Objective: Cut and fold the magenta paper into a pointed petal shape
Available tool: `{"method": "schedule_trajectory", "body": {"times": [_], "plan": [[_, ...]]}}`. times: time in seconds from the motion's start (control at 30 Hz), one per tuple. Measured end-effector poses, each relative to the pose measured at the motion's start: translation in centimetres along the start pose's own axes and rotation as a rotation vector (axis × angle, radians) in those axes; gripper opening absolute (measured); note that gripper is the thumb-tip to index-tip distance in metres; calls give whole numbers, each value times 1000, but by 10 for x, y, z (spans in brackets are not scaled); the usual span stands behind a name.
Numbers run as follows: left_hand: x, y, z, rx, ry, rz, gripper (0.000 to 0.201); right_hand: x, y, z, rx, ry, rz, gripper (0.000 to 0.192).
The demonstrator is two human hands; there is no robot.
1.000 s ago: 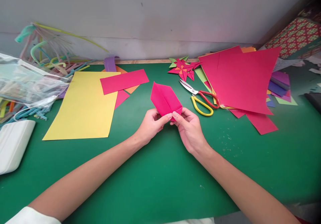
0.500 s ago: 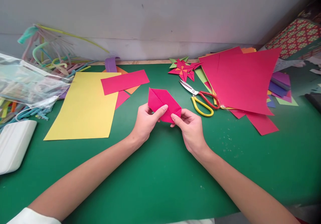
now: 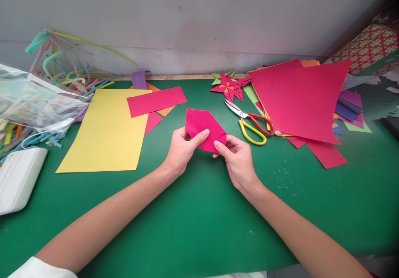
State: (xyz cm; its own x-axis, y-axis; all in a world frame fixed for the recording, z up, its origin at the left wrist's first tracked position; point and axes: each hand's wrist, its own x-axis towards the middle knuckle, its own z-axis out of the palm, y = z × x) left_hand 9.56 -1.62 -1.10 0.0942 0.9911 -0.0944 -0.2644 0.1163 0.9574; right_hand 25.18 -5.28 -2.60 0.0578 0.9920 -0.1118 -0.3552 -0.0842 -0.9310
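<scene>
Around the folded pink paper (image 3: 204,128) the green counter (image 3: 193,211) was crowded. At nine o'clock from it lay a yellow sheet (image 3: 106,132) with a pink strip (image 3: 156,101) across its far corner. At three o'clock lay scissors (image 3: 251,122) with yellow and red handles, and beyond them a stack of pink sheets (image 3: 299,99) over other colours. At one o'clock sat a paper pinwheel (image 3: 229,85).

A clear plastic bag (image 3: 34,103) at ten o'clock held coloured straws; more straws stood loose behind it.

The folded paper was near the counter's middle. The left hand (image 3: 182,151) pinched its near left edge, thumb on top. The right hand (image 3: 238,159) pinched its near right corner between thumb and fingers. Both grips were closed on the paper.
</scene>
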Motion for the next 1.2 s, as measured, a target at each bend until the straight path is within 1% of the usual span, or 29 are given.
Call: {"method": "schedule_trajectory", "body": {"times": [0.17, 0.33, 0.53, 0.73, 0.97, 1.2], "plan": [[0, 1, 0, -49, -11, -39, 27, 0, 1, 0, 26, -1, 9, 15], [0, 1, 1, -55, -19, -34, 27, 0, 1, 0, 40, -5, 12, 14], [3, 4, -1, -64, 17, 42, 26, 0, 1, 0, 11, 3, -15, 14], [12, 11, -9, -17, 5, 109, 24, 1, 1, 1, -16, 2, -24, 13], [14, 12, -12, 20, -15, 133, 24, 1, 2, -1, -8, 4, -4, 14], [17, 14, -14, 28, -19, 134, 20, 2, 3, -1, -15, -6, -28, 11]]}}
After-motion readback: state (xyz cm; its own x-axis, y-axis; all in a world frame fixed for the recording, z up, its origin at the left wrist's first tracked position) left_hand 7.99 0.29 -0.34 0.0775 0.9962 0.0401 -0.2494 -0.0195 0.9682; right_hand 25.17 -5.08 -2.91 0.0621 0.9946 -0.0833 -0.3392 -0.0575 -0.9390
